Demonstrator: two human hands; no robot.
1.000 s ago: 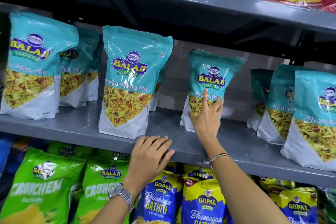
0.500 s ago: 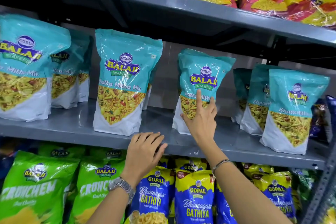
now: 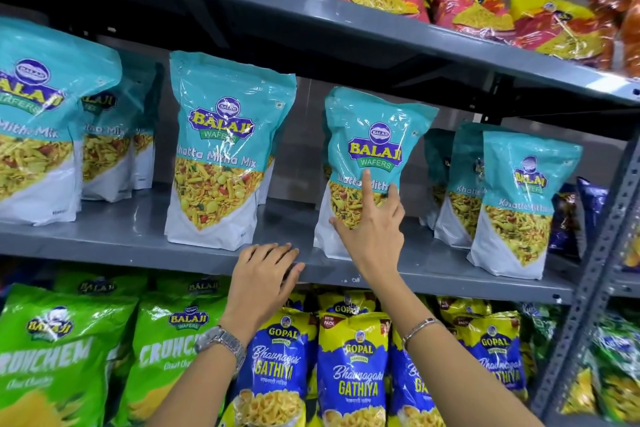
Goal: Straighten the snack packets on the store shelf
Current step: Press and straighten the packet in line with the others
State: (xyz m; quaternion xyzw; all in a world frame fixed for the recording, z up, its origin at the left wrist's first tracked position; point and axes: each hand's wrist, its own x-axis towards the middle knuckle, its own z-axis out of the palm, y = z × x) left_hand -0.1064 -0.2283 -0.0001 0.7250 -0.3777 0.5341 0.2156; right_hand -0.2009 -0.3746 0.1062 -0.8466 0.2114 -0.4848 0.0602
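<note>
Several teal Balaji Khatta Mitha Mix packets stand on the grey middle shelf [image 3: 121, 239]. My right hand [image 3: 372, 229] lies flat against the lower front of the middle teal packet [image 3: 374, 135], fingers spread and index finger pointing up; it presses the packet without gripping it. That packet stands upright near the shelf's front edge. My left hand [image 3: 263, 281] rests with its fingers curled over the shelf's front edge, just right of another upright teal packet [image 3: 225, 149], and holds no packet. More teal packets stand at the left [image 3: 38, 128] and right [image 3: 519, 198].
Red and yellow snack packets [image 3: 467, 7] lie on the upper shelf. Green Crunchem bags [image 3: 62, 350] and blue-yellow Gopal Gathiya bags [image 3: 349, 367] fill the shelf below. A perforated grey upright post [image 3: 595, 274] rises at the right.
The middle teal packet has come forward toward the shelf's front edge under my right hand. My left hand stays on the shelf edge. The view has shifted right and closer.
</note>
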